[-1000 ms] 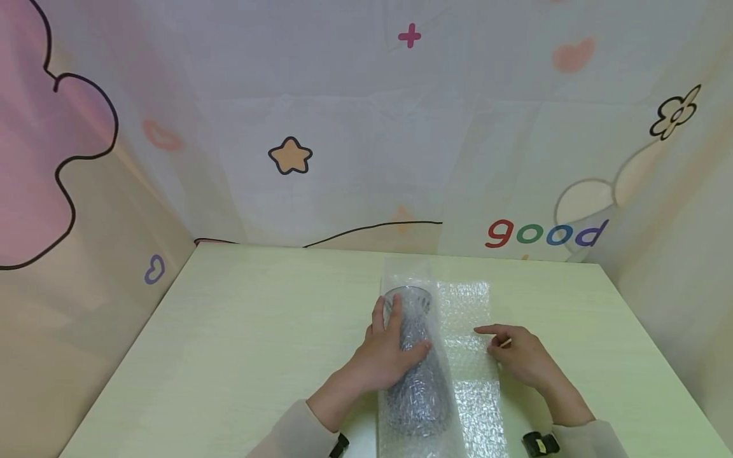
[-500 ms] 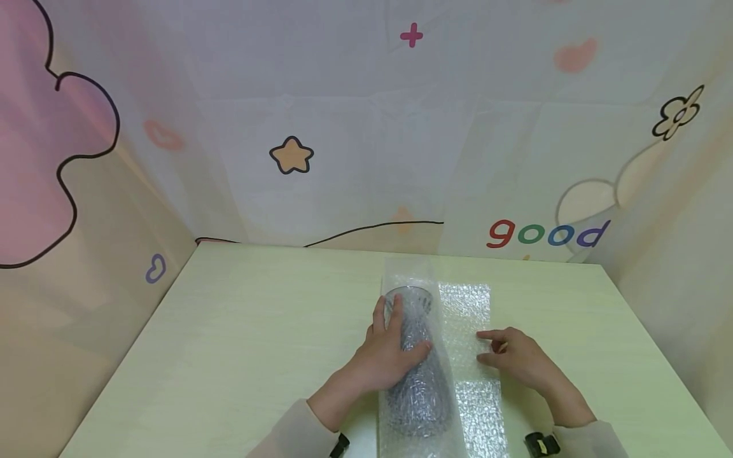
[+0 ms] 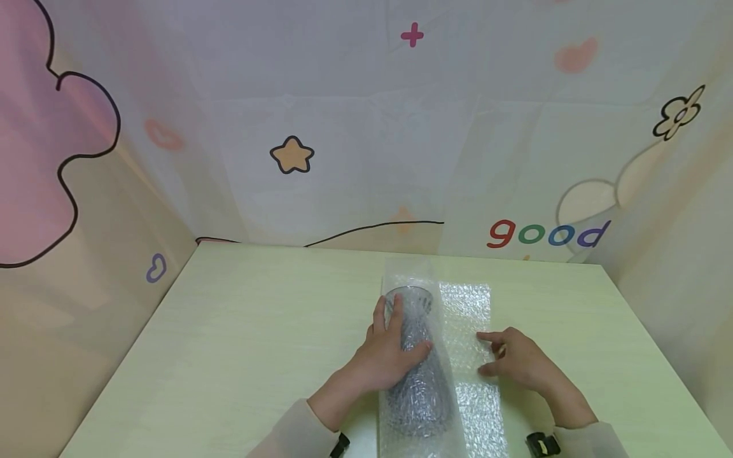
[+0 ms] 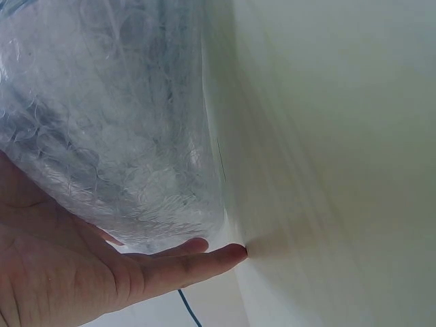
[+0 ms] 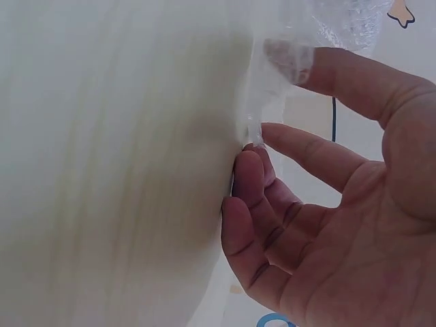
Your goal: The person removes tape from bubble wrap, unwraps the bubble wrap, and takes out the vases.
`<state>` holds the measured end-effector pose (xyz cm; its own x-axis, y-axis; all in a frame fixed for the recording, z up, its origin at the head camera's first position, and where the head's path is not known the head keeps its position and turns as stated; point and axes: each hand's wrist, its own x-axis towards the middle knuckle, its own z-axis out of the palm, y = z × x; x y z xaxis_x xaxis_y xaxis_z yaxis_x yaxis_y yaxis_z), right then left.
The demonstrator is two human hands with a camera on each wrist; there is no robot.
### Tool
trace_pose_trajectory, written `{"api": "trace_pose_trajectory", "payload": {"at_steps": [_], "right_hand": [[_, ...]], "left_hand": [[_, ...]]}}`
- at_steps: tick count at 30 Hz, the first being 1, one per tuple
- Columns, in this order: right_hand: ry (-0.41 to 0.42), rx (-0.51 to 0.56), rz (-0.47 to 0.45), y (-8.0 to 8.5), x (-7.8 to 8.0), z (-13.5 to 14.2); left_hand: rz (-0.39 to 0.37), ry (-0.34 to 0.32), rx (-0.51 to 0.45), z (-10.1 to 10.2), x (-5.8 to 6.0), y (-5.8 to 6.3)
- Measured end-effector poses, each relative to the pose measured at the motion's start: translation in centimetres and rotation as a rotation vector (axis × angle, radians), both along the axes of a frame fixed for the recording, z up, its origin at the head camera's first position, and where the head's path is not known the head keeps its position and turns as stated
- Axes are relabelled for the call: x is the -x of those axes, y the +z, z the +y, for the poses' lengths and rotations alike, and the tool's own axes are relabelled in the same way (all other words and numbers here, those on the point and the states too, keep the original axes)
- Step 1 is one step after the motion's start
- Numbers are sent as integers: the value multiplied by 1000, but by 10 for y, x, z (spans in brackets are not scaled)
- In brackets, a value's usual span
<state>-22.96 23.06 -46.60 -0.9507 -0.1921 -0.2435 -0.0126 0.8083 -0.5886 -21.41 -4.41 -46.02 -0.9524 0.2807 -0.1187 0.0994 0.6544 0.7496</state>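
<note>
In the head view, a grey tapering object (image 3: 418,407) with a round rim at its far end lies inside clear bubble wrap (image 3: 409,270). The wrapping blurs its kind. Across its upper part rests my left hand (image 3: 385,356), thumb on top and fingers spread over the left side. One fingertip (image 4: 235,252) touches the table in the left wrist view. A flat strip of bubble wrap (image 3: 478,413) extends to the right. My right hand (image 3: 518,359) touches its edge with thumb and index finger apart; film covers the thumb tip (image 5: 289,58) in the right wrist view, and the other fingers are bent.
A pale green tabletop (image 3: 258,318) stretches to both sides of the wrapping. Behind it hangs a printed cloth (image 3: 355,127) with a star and the word "good". More of the same cloth closes the left and right sides.
My right thumb has moved out from beneath the index finger and slid nearer along the wrap's edge. The left hand and the wrapped object have stayed put.
</note>
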Motion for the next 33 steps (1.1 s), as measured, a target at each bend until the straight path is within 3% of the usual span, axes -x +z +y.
{"api": "trace_pose_trajectory", "payload": {"at_steps": [33], "right_hand": [[34, -94, 26, 0, -2, 0]], "left_hand": [[4, -6, 23, -1, 0, -1]]}}
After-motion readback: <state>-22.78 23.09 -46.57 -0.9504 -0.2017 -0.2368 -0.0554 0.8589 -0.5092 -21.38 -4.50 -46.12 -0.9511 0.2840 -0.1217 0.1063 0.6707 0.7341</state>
